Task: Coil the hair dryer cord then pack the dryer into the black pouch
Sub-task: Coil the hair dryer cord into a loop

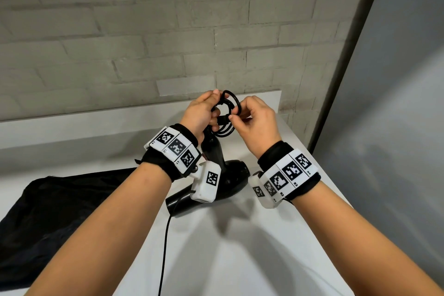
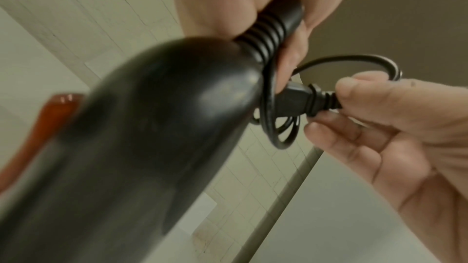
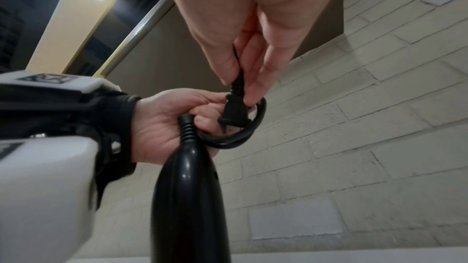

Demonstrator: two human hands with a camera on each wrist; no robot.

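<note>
Hands meet above the far end of the white worktop (image 1: 240,235), both busy with the black cord (image 1: 227,113) of the hair dryer (image 1: 223,175). The left hand (image 1: 200,113) has its fingers curled round the gathered loops of cord and the ribbed sleeve (image 2: 268,33) where the cord leaves the dryer's handle. The right hand (image 1: 257,122) pinches the neck of the plug (image 2: 301,103) between thumb and fingertips, the plug's body lying across the loops, just beside the left fingers. One loop arcs up beyond both hands; several more hang below them.

The dryer hangs under the left hand, handle uppermost, its barrel close to the worktop between the two wrists; whether it touches the surface cannot be told. An orange-red part (image 2: 50,115) shows on the handle in the left wrist view, too blurred to identify.

Left of the left forearm the black pouch (image 1: 48,218) lies flat and crumpled on the worktop, well apart from the hands. A thin black cable (image 1: 165,247) runs down from the left wrist camera toward the person. Behind the hands stands a pale brick wall (image 1: 168,31).
</note>
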